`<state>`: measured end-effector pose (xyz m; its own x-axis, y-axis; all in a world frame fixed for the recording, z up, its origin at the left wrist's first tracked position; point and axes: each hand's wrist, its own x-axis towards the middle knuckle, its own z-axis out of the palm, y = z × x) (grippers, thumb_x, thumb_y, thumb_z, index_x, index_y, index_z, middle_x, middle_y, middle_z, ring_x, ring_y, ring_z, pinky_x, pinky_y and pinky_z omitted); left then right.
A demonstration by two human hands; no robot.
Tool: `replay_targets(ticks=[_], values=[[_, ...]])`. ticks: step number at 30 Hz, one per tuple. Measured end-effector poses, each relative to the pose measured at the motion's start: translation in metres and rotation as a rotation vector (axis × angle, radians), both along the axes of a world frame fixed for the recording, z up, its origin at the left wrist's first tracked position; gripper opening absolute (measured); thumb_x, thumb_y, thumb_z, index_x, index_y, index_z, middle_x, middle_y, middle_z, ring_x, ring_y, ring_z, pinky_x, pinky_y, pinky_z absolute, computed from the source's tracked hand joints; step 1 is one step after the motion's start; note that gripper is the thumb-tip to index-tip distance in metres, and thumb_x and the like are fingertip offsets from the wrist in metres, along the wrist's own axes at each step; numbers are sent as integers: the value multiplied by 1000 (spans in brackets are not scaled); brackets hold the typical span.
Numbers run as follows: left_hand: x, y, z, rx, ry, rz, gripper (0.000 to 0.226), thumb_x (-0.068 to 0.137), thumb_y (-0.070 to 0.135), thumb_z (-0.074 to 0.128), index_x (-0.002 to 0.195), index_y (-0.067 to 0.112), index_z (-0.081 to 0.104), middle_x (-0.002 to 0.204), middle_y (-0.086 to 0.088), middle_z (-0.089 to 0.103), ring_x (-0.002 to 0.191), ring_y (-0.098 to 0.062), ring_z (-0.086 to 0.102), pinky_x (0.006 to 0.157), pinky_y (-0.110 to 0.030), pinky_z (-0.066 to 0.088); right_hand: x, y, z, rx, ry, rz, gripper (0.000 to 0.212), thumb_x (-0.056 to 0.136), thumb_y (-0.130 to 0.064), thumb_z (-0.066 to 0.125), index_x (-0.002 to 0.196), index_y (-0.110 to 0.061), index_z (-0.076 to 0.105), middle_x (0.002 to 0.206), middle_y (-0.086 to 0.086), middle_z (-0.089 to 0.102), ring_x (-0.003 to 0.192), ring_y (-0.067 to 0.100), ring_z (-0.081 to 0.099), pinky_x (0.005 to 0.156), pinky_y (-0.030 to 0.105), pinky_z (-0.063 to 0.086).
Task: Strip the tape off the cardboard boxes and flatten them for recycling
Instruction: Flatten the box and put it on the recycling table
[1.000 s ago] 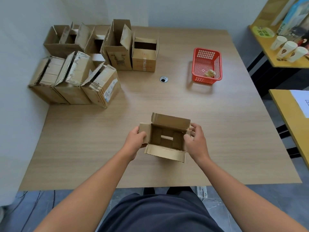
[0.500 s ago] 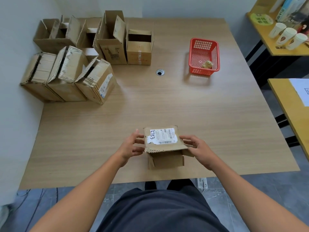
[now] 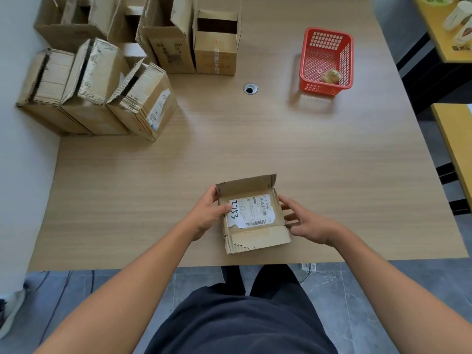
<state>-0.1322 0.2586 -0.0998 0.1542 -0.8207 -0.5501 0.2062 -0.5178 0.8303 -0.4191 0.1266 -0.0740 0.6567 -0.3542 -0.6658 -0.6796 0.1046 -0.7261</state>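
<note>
Head view: box (image 3: 255, 233), left hand (image 3: 204, 215) gripping one edge, right hand (image 3: 310, 224) touching opposite, fingers spread; press evenly to flatten.

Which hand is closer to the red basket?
Right. The right hand touches the small box on its right side, below the red basket; the left hand grips the box's left edge, farther away.

Left grip (image 3: 207, 213) pinches, right grip (image 3: 309, 223) lies spread.
</note>
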Motion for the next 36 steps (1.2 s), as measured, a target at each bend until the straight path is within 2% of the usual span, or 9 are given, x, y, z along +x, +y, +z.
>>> replay_targets(ticks=[5, 8, 12, 16, 19, 22, 27, 31, 36], values=[[16, 1, 5, -22, -48, -133, 36, 93, -2, 67, 121, 15, 53, 109, -1, 69, 99, -14, 66, 84, -26, 55, 3, -6, -7, 27, -32, 52, 100, 82, -12, 68, 147, -70, 19, 141, -13, 42, 123, 9, 57, 98, 31, 55], [25, -1, 11, -27, -125, -235, 34, 95, -1, 64, 114, 26, 56, 100, 4, 68, 91, -11, 64, 78, -28, 53, 4, -17, -7, 134, -34, 58, 96, 87, -7, 73, 146, -67, 26, 143, -7, 43, 125, 11, 58, 101, 34, 54], [34, 4, 9, -66, -337, -363, 39, 92, 21, 75, 125, 37, 61, 129, 3, 54, 125, -20, 51, 107, -40, 45, 12, -23, -2, 153, -3, 107, 92, 90, -10, 77, 153, -54, 25, 146, -7, 44, 128, 10, 55, 105, 36, 52], [38, 18, 6, 69, -475, -212, 40, 80, 37, 86, 114, 30, 65, 128, -1, 34, 124, -19, 41, 114, -34, 38, 16, -23, -2, 170, -8, 131, 89, 91, -13, 75, 157, -48, 27, 145, -8, 44, 124, 12, 59, 100, 34, 55], [28, 31, 3, 111, -413, -50, 37, 81, 31, 86, 113, 23, 66, 134, 1, 31, 119, -14, 47, 105, -29, 45, 24, -22, -2, 238, -39, 5, 70, 86, -30, 69, 148, -50, 44, 139, -4, 52, 121, 15, 63, 96, 35, 57], [19, 38, 2, 151, -196, 60, 43, 89, 23, 79, 127, 19, 59, 140, -1, 45, 119, -19, 60, 97, -35, 56, 44, -18, -8, -1, -54, -166, 32, 99, -40, 60, 128, -53, 55, 132, 1, 57, 112, 15, 66, 89, 36, 60], [31, 50, -1, 197, -99, 34, 40, 96, 17, 71, 132, 23, 54, 123, -1, 68, 110, -20, 69, 88, -35, 59, 79, -32, -17, -97, -63, 141, 49, 93, -49, 71, 133, -61, 48, 138, -19, 38, 97, 7, 61, 88, 25, 51], [51, 61, -4, 252, -97, -17, 34, 94, 21, 73, 124, 28, 58, 117, 2, 72, 104, -15, 70, 70, -21, 55, 115, -50, -21, -102, 31, 484, 63, 88, -46, 79, 143, -43, 50, 140, -30, 45, 120, -2, 51, 101, 22, 40], [64, 62, -6, 278, -96, -41, 34, 93, 20, 75, 123, 24, 61, 113, 3, 72, 90, -2, 72, 66, -16, 53, 153, -67, -16, 74, 173, 673, 62, 82, -46, 84, 134, -58, 54, 124, -33, 56, 111, 4, 60, 74, 25, 52]])
